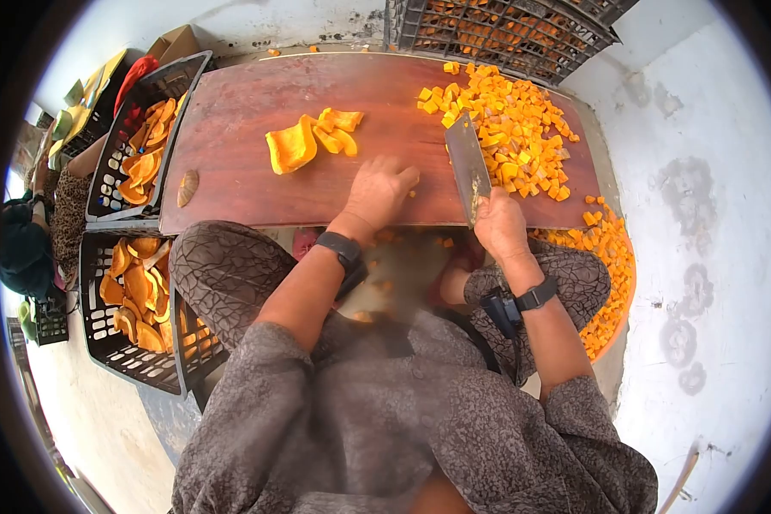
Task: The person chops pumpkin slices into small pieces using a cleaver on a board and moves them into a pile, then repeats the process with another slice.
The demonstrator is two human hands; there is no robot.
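My right hand (499, 224) grips the handle of a cleaver (469, 163). The broad blade stands along the left edge of a heap of diced pumpkin (522, 128) on the reddish-brown board (240, 103). Closer to the board's middle, my left hand (381, 190) is closed, fingers curled down; whatever they may hold is hidden. A tiny orange bit lies beside its fingertips. Beyond that hand are a large curved pumpkin piece (290, 146) and several smaller pumpkin slices (338, 137).
Black crates of pumpkin pieces (184, 73) (94, 343) stand at the left. A tub of diced pumpkin (617, 291) sits low at the right, by my knee. Stacked black crates (497, 38) rise behind the board. Another person (30, 240) is at far left.
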